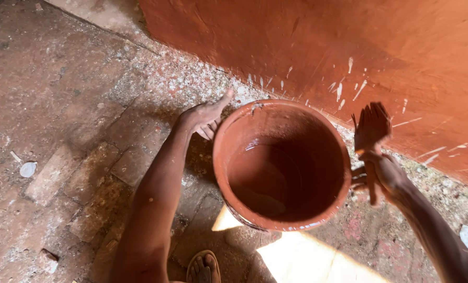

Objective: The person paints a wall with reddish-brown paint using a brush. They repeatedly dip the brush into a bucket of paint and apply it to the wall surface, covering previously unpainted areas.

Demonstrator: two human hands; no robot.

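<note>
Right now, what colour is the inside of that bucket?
Reddish-brown, coated with wet paint of the same colour; the bucket shows best in the head view.

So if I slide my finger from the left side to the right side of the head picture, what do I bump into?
White chip on the ground → left hand → orange-coated bucket → paintbrush in the right hand.

The bucket (281, 165) stands on the floor (61, 131) just before the wall (349, 42). The left hand (205, 118) touches its left side; the right hand (386, 173), holding a brush (371, 131), is at its right.
</note>
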